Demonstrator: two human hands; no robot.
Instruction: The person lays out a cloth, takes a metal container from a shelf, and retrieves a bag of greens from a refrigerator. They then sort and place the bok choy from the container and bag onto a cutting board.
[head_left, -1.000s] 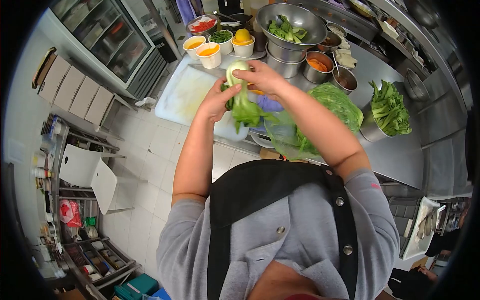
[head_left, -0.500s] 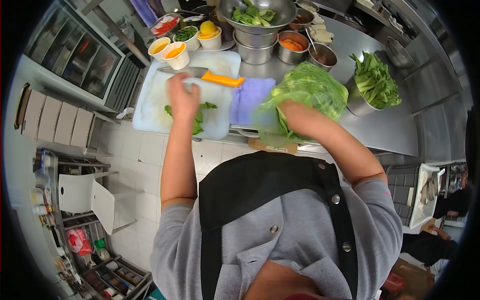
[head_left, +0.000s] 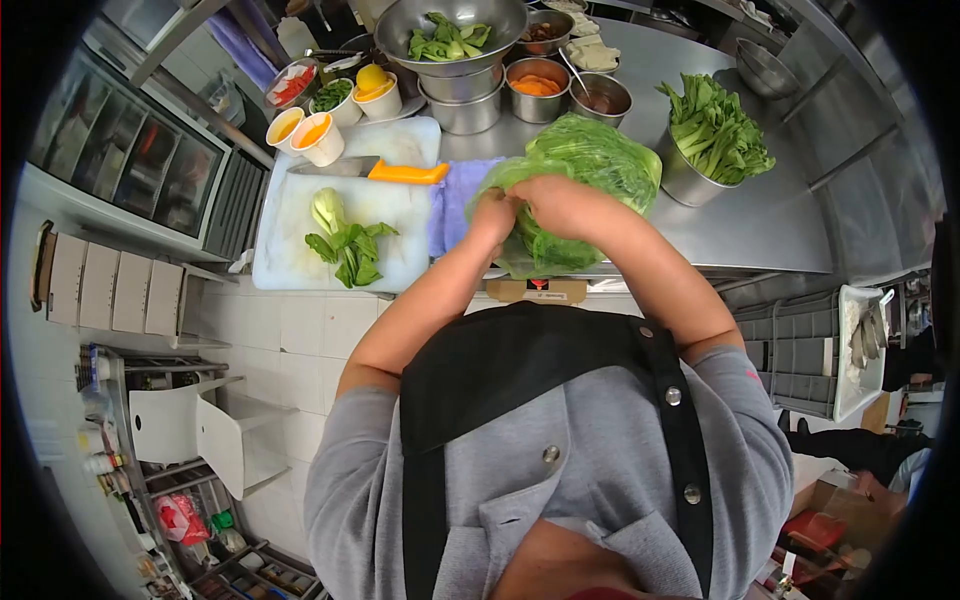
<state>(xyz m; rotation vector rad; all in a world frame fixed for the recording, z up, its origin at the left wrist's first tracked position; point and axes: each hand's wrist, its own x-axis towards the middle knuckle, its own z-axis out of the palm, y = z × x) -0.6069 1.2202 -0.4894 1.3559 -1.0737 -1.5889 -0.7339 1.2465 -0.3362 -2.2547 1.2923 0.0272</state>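
Both hands meet at the near left edge of a clear plastic bag of leafy greens [head_left: 600, 165]. My left hand [head_left: 493, 215] pinches the bag's edge, its fingers touching those of my right hand [head_left: 545, 197], which grips the same plastic. To the left, a bok choy [head_left: 348, 240] lies on the white cutting board [head_left: 285, 225], untouched. Above it on the board rests a knife with an orange handle [head_left: 408, 174]. A folded purple cloth [head_left: 450, 205] sits between the board and the bag.
A metal pot of upright greens [head_left: 700, 180] stands right of the bag. Behind are a large steel bowl [head_left: 450, 65] on stacked pots, a pot of orange food [head_left: 537, 85], a pot with a spoon [head_left: 600, 100] and white tubs [head_left: 322, 147]. Someone in dark clothes [head_left: 850, 450] is at far right.
The bok choy has gone from my hands to the board. My left hand has moved right from the board to the bag, where my right hand has also gone.
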